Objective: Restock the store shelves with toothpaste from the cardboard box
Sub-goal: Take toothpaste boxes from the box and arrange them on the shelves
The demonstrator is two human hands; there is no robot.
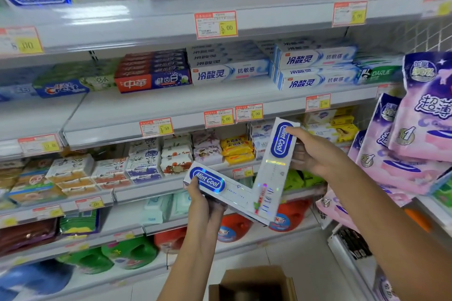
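As shelves (171, 105) of stock rise ahead, a person's left hand (205, 203) grips one Mint Cool carton (234, 192) at its logo end, thumb on top and fingers curled beneath. The right hand (310, 151) pinches a second carton (271, 171), held nearly upright, its lower end overlapping the first. Both forearms reach up above the cardboard box (254, 281).

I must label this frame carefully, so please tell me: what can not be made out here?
Head view, cardboard box: cut off by the bottom edge; its inside is dark, so the contents are unknown.
Head view, price tag at far left: blurred, small print unreadable.
Head view, right hand: most of its fingers are hidden behind the toothpaste box it holds.
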